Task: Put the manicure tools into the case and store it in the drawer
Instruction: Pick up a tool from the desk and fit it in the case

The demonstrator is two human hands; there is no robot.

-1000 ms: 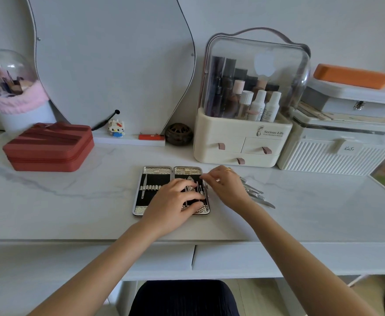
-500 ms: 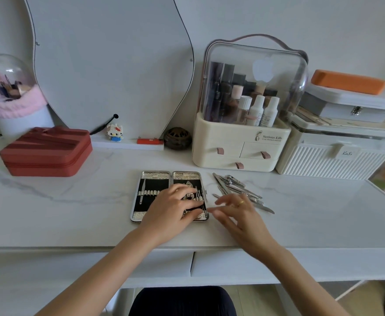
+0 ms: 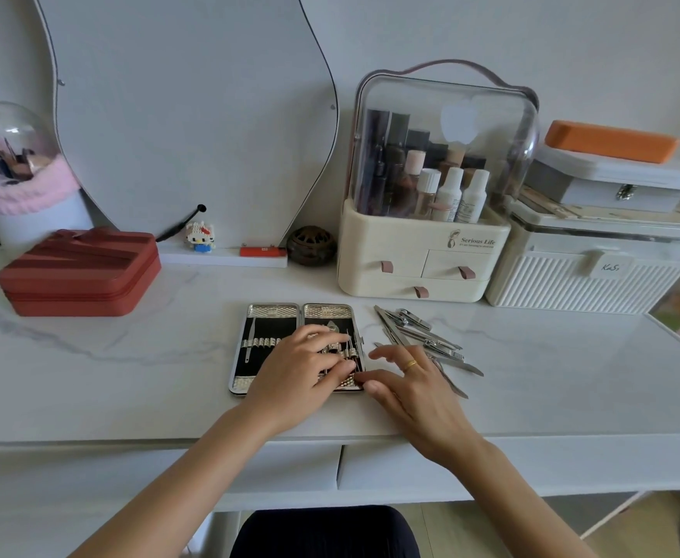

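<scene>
Two hands at open manicure case, loose tools still on worktop

Two halves of the manicure case [image 3: 296,348] lie open flat on the white marble worktop [image 3: 129,380], near the front edge. Left half holds one slim tool [image 3: 249,340] tucked under the elastic band; right half has several tools in its loops, partly hidden.

Left hand [image 3: 302,372] rests on the case's right half, fingers bent down onto the tools there, thumb along the lower edge. Cannot tell if it pinches a tool or just presses.

Right hand [image 3: 406,384] hovers just right of the case, fingers spread and relaxed, holding nothing. Its fingertips sit close to the case's right rim; a gold ring [image 3: 410,365] shows on one finger.

Loose manicure tools [image 3: 422,340] lie in a pile right of the case, beside and partly under the right hand: clippers, tweezers, files, all silver metal, overlapping.

Two drawer fronts [image 3: 330,465] sit under the worktop edge, both closed.

Back of worktop: red zip case [image 3: 80,271] at left, a domed clear holder with pink trim [image 3: 16,171] behind it, a curvy mirror [image 3: 189,114] against the wall, a small cat figure [image 3: 200,236] and a dark round pot [image 3: 311,245] at its base. Cream cosmetics organiser [image 3: 430,219] with clear lid stands behind the tools, a white ribbed box [image 3: 587,279] beside it, a white box with an orange item [image 3: 612,147] stacked above.
</scene>
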